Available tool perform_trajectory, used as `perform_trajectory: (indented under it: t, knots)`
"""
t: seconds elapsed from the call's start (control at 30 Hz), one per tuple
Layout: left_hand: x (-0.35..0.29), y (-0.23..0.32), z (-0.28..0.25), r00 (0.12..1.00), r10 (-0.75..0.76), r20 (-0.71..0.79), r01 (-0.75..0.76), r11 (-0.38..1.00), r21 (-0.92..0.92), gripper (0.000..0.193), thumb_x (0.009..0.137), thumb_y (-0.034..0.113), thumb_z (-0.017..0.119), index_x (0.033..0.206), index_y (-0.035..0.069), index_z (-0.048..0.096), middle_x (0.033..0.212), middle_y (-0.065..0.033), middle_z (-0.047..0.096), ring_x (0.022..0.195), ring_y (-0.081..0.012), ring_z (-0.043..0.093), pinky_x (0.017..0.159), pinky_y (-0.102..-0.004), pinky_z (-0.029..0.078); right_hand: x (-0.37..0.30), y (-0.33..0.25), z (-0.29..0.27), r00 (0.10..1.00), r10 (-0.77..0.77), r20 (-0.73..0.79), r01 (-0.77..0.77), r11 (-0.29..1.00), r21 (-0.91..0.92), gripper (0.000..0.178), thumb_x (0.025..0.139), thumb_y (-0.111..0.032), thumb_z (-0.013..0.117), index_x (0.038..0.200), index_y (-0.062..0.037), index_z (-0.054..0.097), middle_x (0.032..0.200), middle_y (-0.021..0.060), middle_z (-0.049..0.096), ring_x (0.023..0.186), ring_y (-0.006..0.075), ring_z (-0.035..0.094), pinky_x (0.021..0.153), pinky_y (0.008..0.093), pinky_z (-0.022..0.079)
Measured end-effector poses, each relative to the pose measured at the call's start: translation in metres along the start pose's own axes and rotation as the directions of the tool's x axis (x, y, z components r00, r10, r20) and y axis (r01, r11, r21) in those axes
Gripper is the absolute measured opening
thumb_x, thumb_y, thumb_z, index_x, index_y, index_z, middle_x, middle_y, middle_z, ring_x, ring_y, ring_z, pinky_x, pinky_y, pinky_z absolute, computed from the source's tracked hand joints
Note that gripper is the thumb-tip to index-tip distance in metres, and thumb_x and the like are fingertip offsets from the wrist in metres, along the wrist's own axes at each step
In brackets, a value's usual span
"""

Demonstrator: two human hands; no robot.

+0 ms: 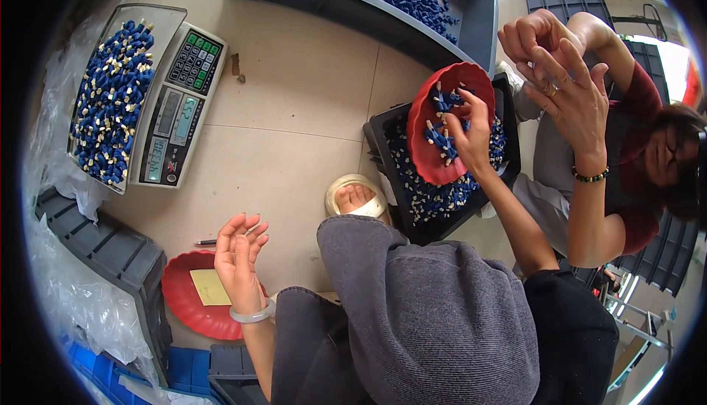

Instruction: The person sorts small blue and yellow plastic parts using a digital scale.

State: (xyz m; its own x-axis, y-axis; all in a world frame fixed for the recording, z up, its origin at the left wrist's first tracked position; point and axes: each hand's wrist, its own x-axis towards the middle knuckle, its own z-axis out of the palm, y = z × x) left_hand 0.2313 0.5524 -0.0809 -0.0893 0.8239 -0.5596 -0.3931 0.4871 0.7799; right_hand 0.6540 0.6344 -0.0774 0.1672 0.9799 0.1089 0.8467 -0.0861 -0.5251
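My right hand (471, 131) reaches over a scalloped red bowl (422, 160), fingers apart above a few small blue pieces with cream tips (444, 140). Whether its fingertips touch them I cannot tell. The bowl rests over a black crate (383, 136), which holds many more of these pieces (438, 202). My left hand (241, 258) is raised with loosely bent, open fingers and holds nothing. Below it on the floor lies a second red bowl (188, 309) with a yellow paper note (210, 287) in it.
A digital scale (177, 110) at the left carries a clear tray heaped with blue-and-cream pieces (114, 103). A large grey bin (331, 0) of blue pieces stands at the far side. Close on the right, another person's hands (563, 81) are raised. A pen (205, 242) lies near the lower bowl.
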Motion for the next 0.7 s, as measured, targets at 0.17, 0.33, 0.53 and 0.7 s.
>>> perform_trajectory:
  t: [0.17,0.33,0.53,0.7]
  knots:
    - [-0.004,-0.003,-0.001,1.000,-0.002,-0.024,0.002,1.000,0.007,0.032,0.097,0.016,0.048,0.122,-0.004,0.050,0.114,-0.0169,0.061,0.101,-0.0240,0.063,0.086,-0.0315,0.051,0.018,-0.006,0.023,0.999,-0.030,-0.041,0.020,0.975,-0.222,0.051,0.074,-0.022,0.074,0.119,-0.0061,0.055,0.106,0.0178,0.054,0.090,0.0308,0.059,0.074,0.0380,0.050]
    - [-0.011,-0.003,-0.005,0.998,-0.017,-0.056,0.018,1.000,0.025,0.032,0.097,0.017,0.048,0.122,-0.003,0.050,0.114,-0.0167,0.061,0.101,-0.0240,0.063,0.086,-0.0317,0.051,0.007,-0.034,0.017,0.994,0.058,-0.091,-0.059,0.998,-0.008,0.037,0.074,-0.011,0.073,0.109,-0.0047,0.062,0.098,0.0099,0.055,0.077,0.0173,0.061,0.066,0.0291,0.050]
    - [-0.007,-0.013,0.046,0.937,0.000,0.348,0.087,0.968,-0.235,0.054,0.095,0.015,0.053,0.141,0.001,0.029,0.134,-0.0169,0.047,0.124,-0.0237,0.047,0.101,-0.0352,0.041,-0.032,-0.150,0.024,0.941,-0.266,0.211,0.250,0.963,0.098,0.047,0.065,-0.004,0.078,0.109,-0.0063,0.063,0.106,0.0114,0.055,0.085,0.0220,0.061,0.069,0.0307,0.051]
    - [-0.001,-0.011,0.071,0.940,0.023,0.341,0.094,0.942,-0.323,0.056,0.092,0.005,0.058,0.141,-0.002,0.033,0.128,-0.0131,0.052,0.118,-0.0174,0.052,0.099,-0.0310,0.043,-0.045,-0.184,0.067,0.761,-0.521,0.388,0.412,0.849,0.332,0.054,0.060,-0.002,0.078,0.112,-0.0074,0.062,0.106,0.0123,0.056,0.094,0.0279,0.060,0.074,0.0351,0.053]
